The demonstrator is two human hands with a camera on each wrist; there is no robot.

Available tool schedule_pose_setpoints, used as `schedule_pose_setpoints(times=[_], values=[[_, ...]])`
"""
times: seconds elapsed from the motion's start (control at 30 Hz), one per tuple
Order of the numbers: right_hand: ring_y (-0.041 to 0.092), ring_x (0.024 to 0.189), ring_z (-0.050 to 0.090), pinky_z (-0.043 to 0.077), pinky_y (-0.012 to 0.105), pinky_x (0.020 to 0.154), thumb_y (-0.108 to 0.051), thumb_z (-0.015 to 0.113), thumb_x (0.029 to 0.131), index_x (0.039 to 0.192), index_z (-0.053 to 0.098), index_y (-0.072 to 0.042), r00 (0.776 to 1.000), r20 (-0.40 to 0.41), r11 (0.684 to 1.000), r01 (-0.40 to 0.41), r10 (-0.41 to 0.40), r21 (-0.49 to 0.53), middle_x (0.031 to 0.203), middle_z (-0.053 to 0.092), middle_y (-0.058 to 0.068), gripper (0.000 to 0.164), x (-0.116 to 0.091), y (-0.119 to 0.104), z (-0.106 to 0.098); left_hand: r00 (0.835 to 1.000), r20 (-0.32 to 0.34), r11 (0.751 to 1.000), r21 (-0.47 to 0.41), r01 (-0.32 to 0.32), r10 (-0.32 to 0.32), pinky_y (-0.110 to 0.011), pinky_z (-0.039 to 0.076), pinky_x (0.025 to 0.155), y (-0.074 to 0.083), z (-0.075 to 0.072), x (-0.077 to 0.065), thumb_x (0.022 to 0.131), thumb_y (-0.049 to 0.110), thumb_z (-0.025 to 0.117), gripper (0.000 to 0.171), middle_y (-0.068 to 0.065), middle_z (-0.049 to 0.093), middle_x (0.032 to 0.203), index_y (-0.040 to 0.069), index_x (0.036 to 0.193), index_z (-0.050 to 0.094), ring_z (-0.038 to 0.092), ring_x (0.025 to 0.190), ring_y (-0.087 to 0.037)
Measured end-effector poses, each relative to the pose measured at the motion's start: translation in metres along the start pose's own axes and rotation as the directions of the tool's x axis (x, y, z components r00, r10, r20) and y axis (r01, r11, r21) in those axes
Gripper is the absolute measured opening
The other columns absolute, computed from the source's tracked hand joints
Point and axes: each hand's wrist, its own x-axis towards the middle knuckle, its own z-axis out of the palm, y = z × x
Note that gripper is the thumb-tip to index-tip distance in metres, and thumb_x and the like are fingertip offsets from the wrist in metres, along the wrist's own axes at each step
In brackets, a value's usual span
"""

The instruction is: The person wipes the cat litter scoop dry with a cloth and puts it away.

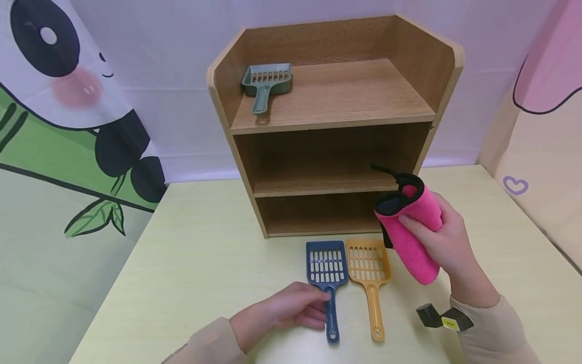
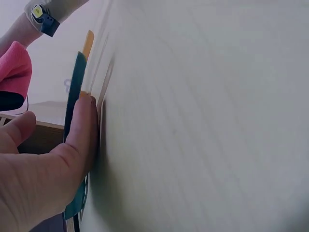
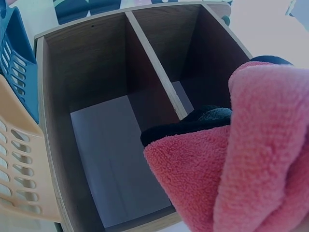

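Observation:
A dark blue litter scoop [image 1: 326,263] lies face up on the table, its slotted head toward the shelf. My left hand [image 1: 293,306] is at its handle, the thumb above it and the fingers low beside the tabletop. In the left wrist view those fingers [image 2: 84,125] are fairly straight and the thumb stands apart from them. A yellow litter scoop [image 1: 369,263] lies alongside, to the right. My right hand [image 1: 447,237] grips a rolled pink fleece piece with black edging [image 1: 416,235], held above the table; a black strap hangs off it. Its exact kind is unclear.
A wooden three-tier shelf [image 1: 334,126] stands at the back of the pale table [image 1: 182,263]. On its top tier, at the left, sits a grey-green litter scoop [image 1: 268,83] with a matching dark part under it. Printed cloth [image 1: 191,101] hangs behind.

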Motion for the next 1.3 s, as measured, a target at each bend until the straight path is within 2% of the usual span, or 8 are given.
schedule_pose_setpoints(times=[0.23, 0.43, 0.57, 0.77, 0.9, 1.07, 1.2, 1.3], values=[[0.006, 0.101, 0.052, 0.053, 0.02, 0.068, -0.01, 0.067, 0.086, 0.127, 0.048, -0.021, 1.0, -0.002, 1.0, -0.001, 0.001, -0.001, 0.111, 0.052, -0.015, 0.047, 0.0, 0.0, -0.001, 0.994, -0.093, 0.995, 0.091, -0.043, 0.052, -0.03, 0.058, 0.064, 0.001, -0.008, -0.001, 0.087, 0.018, 0.063, 0.022, -0.004, 0.065, 0.073, -0.002, 0.096, 0.063, 0.063, 0.064, -0.011], [0.006, 0.1, 0.052, 0.053, 0.02, 0.068, -0.01, 0.068, 0.085, 0.127, 0.048, -0.021, 1.0, -0.002, 1.0, 0.002, -0.002, -0.008, 0.111, 0.052, -0.015, 0.047, 0.0, 0.0, -0.001, 0.989, -0.083, 0.981, 0.157, -0.112, 0.126, -0.026, 0.056, 0.059, 0.004, -0.022, -0.005, 0.086, 0.016, 0.065, 0.024, -0.008, 0.069, 0.073, -0.006, 0.094, 0.063, 0.065, 0.063, -0.013], [0.006, 0.101, 0.052, 0.053, 0.02, 0.068, -0.01, 0.068, 0.086, 0.127, 0.048, -0.021, 1.0, 0.0, 1.0, 0.0, 0.0, -0.006, 0.111, 0.052, -0.015, 0.047, 0.0, 0.0, -0.001, 0.983, -0.099, 0.957, 0.264, -0.125, 0.156, -0.023, 0.052, 0.054, 0.01, -0.034, -0.008, 0.084, 0.017, 0.069, 0.025, -0.007, 0.068, 0.072, -0.004, 0.095, 0.062, 0.064, 0.06, -0.011], [0.006, 0.1, 0.053, 0.053, 0.02, 0.068, -0.011, 0.068, 0.085, 0.126, 0.048, -0.021, 1.0, 0.004, 1.0, -0.002, 0.002, -0.011, 0.111, 0.052, -0.015, 0.046, 0.0, 0.0, -0.001, 0.967, -0.126, 0.879, 0.455, -0.142, 0.222, -0.023, 0.046, 0.047, 0.022, -0.047, -0.016, 0.08, 0.019, 0.073, 0.035, -0.004, 0.061, 0.064, -0.005, 0.102, 0.06, 0.055, 0.049, -0.011], [0.006, 0.099, 0.053, 0.053, 0.021, 0.067, -0.011, 0.068, 0.086, 0.126, 0.048, -0.021, 1.0, 0.006, 1.0, -0.003, 0.003, -0.01, 0.111, 0.052, -0.015, 0.046, 0.0, 0.001, -0.001, 0.953, -0.171, 0.816, 0.567, -0.113, 0.251, -0.023, 0.043, 0.046, 0.03, -0.051, -0.019, 0.079, 0.017, 0.074, 0.041, -0.004, 0.057, 0.067, -0.005, 0.11, 0.06, 0.052, 0.051, -0.012], [0.006, 0.099, 0.053, 0.053, 0.021, 0.067, -0.01, 0.068, 0.085, 0.125, 0.048, -0.021, 1.0, 0.006, 1.0, 0.003, -0.003, -0.013, 0.11, 0.052, -0.015, 0.046, 0.0, 0.001, 0.0, 0.917, -0.222, 0.703, 0.706, -0.083, 0.332, -0.025, 0.044, 0.053, 0.034, -0.056, -0.018, 0.078, 0.015, 0.074, 0.04, -0.005, 0.059, 0.076, -0.003, 0.111, 0.061, 0.052, 0.062, -0.014], [0.007, 0.1, 0.053, 0.053, 0.021, 0.068, -0.01, 0.067, 0.086, 0.127, 0.047, -0.021, 1.0, 0.009, 1.0, 0.001, -0.001, -0.005, 0.111, 0.052, -0.015, 0.047, 0.002, 0.002, 0.0, 0.882, -0.232, 0.65, 0.753, -0.103, 0.409, -0.025, 0.043, 0.055, 0.035, -0.06, -0.016, 0.08, 0.015, 0.072, 0.028, -0.004, 0.06, 0.076, 0.0, 0.102, 0.064, 0.052, 0.064, -0.014], [0.007, 0.101, 0.052, 0.054, 0.021, 0.068, -0.013, 0.066, 0.087, 0.128, 0.043, -0.024, 0.999, 0.018, 0.999, -0.032, 0.032, 0.018, 0.112, 0.05, -0.014, 0.048, 0.003, 0.004, 0.0, 0.862, -0.23, 0.633, 0.763, -0.128, 0.451, -0.024, 0.043, 0.054, 0.036, -0.061, -0.015, 0.081, 0.015, 0.071, 0.021, -0.003, 0.061, 0.076, 0.001, 0.096, 0.066, 0.052, 0.064, -0.014]])
